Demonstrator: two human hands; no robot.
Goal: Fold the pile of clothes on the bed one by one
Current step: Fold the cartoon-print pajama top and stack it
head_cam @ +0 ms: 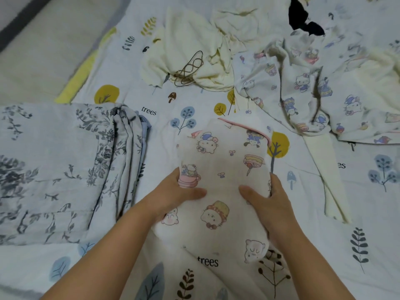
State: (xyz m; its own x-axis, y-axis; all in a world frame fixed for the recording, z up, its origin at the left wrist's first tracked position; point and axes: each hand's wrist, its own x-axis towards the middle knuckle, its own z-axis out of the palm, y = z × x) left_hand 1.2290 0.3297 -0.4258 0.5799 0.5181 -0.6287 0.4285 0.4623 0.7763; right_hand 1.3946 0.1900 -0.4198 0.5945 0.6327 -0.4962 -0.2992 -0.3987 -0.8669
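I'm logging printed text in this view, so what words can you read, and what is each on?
"trees" on the bed sheet, beside the folded floral quilt.
"trees" on the sheet, below the cartoon-print garment both hands hold.
"es", a word partly covered by a cream cloth strip, on the sheet.
No readable text on the clothes.

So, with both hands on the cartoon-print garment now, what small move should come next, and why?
Probably fold the far end toward the person. The left hand and right hand grip the cartoon-print garment at its sides near the middle, and it is already narrowed into a long strip on the bed sheet.
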